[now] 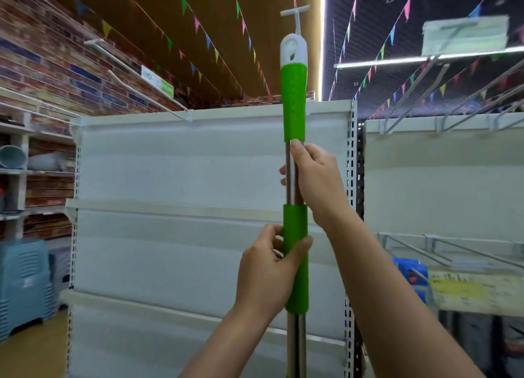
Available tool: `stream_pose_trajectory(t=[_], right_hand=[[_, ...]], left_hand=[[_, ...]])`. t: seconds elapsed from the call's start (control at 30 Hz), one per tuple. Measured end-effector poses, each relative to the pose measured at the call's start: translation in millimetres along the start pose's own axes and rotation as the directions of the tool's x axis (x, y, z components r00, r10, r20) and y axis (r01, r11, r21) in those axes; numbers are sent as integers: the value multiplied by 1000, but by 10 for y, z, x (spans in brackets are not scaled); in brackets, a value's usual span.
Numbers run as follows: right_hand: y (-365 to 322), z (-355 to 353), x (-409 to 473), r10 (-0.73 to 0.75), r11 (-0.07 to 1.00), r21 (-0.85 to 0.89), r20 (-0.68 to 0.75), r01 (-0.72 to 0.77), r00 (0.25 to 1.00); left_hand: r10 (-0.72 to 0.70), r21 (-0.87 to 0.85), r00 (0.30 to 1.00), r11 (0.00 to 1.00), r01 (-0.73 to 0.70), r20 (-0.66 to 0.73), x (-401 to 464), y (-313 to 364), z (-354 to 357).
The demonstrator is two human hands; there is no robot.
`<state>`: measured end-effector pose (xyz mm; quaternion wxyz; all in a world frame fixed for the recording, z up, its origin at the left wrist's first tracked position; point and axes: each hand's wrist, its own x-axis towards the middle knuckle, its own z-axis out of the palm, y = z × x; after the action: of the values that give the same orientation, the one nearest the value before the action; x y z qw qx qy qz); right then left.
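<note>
A long metal pole with two green grip sleeves stands upright in front of me. Its upper green sleeve (294, 102) ends in a white cap with a hanging hole. My right hand (316, 183) grips the bare steel section between the sleeves. Lower down, my left hand (269, 267) holds the lower green sleeve (296, 281), thumb across its front. The pole's bottom end runs out of view below.
A white shelf unit (181, 179) with bare boards stands right behind the pole. A white T-shaped hook (296, 15) shows just above the pole's cap. Blue plastic stools (25, 287) stand at the left. Wire hooks (453, 252) and packaged goods are at the right.
</note>
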<state>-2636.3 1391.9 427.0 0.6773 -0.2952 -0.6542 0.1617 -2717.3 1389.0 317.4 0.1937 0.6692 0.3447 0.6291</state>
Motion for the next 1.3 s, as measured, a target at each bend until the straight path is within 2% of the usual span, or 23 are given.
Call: stream_pose_trajectory(t=[0.23,0.47,0.7,0.9,1.03,1.3], right_hand=[[76,-52,122,82,997,6,25,-82,996],[308,-82,233,171,983,-64,-18,-172,985],[522,-88,472,243,962,-127,-17,-243,970],[789,-49,645,222,948,-223,-50,-227,974],[915,-41,741,225,937,-258,-70,-235,972],[1184,-84,939,248,929,-264,-79,-260,966]], left_hand=[[-17,4,1000,1000,17,10,64,-3,51],[-71,30,996,997,69,57,197,-182,166],[-96,128,988,988,80,123,498,-379,230],[-163,238,967,964,114,194,810,-584,331],[-156,283,963,955,91,219,1015,-721,406],[-151,278,949,958,71,278,1312,-990,550]])
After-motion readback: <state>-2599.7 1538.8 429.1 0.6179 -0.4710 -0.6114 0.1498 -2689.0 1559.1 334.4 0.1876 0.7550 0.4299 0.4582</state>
